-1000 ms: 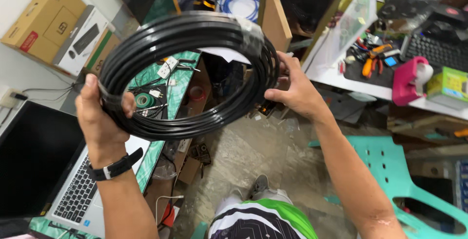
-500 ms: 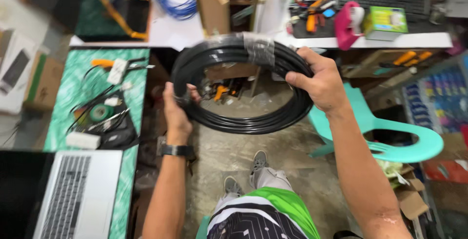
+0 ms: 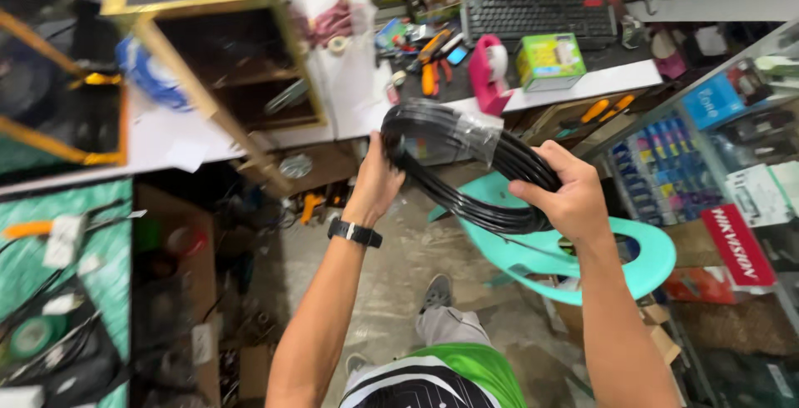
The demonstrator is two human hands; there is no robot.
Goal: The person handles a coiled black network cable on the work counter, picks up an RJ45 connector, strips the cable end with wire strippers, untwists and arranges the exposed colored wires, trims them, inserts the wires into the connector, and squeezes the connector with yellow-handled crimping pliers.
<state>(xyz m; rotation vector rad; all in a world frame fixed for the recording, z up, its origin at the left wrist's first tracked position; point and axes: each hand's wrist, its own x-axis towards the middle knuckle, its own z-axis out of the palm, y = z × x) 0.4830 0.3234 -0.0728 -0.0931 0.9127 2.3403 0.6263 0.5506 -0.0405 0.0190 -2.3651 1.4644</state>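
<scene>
Head view: 2 hands are holding a coil of black cable (image 3: 466,162) in the air above a turquoise plastic chair (image 3: 645,262). The left hand (image 3: 379,176) is gripping its near-left edge; the right hand (image 3: 566,196) is closing around its right side. A cluttered white desk (image 3: 583,83) is standing behind.

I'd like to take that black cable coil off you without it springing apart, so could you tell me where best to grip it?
Grip the coil at the clear-wrapped stretch on its upper arc, coming from above and from the desk side. The wrap bundles the strands there, and that arc lies free between the left hand and the right hand, which hold its two ends; close your fingers round the whole bundle.
</scene>
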